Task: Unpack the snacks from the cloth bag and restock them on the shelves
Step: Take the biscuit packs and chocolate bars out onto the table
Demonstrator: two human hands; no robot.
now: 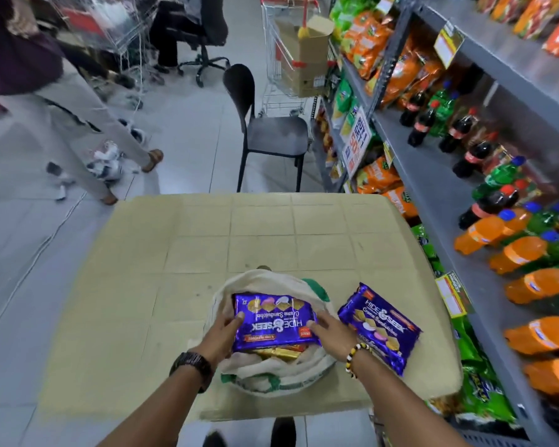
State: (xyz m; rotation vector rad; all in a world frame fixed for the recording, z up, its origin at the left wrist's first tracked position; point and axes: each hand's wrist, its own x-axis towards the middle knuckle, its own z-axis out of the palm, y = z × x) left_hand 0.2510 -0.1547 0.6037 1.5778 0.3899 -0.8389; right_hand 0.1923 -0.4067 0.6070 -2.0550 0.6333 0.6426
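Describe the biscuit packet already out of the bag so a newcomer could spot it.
Find the beige table beside the drinks shelf. At its near edge sits a cloth bag; the packet lies slanted on the tabletop right of it. Its purple twin is in the bag's mouth, held by the left hand and right hand.

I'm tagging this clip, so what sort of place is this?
Most likely a small grocery shop: metal shelves hold soft-drink bottles and snack bags, and a shopping trolley stands in the aisle.

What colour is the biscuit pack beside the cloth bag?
The biscuit pack is purple; the head view shows it.
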